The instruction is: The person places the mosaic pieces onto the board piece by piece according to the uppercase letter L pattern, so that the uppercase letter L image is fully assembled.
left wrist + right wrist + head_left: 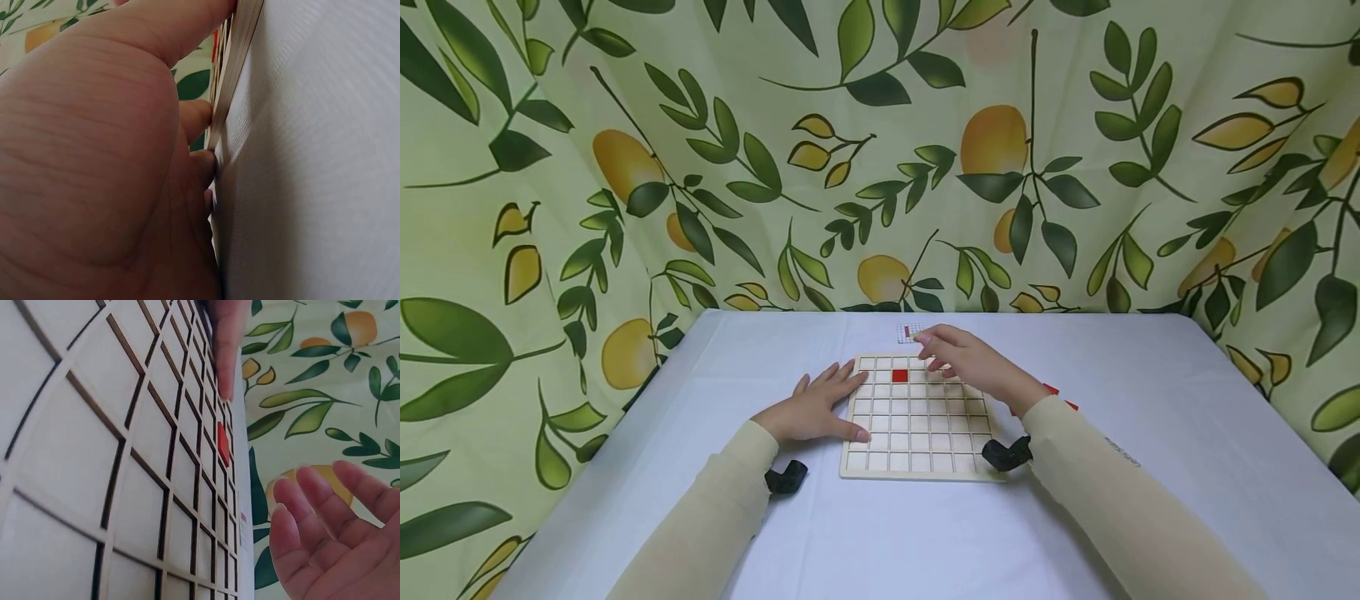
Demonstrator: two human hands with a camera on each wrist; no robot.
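Observation:
A pale wooden grid board (917,477) lies on the white-covered table. One red square tile (899,376) sits in a cell near its far left corner, and shows again as a red tile (223,444) in the right wrist view. My left hand (816,408) rests along the board's left edge, fingers spread and thumb on the near cells. Above the far part of the board hovers my right hand (966,360), its fingers loosely bent with nothing between them in the right wrist view. A bit of red shows beneath those fingers in the head view.
Just beyond the board lies a small printed grid card (908,333), partly behind the right fingertips. Several red pieces (1051,389) lie to the board's right, mostly hidden by the right forearm. A leaf-patterned curtain (880,167) hangs behind the table.

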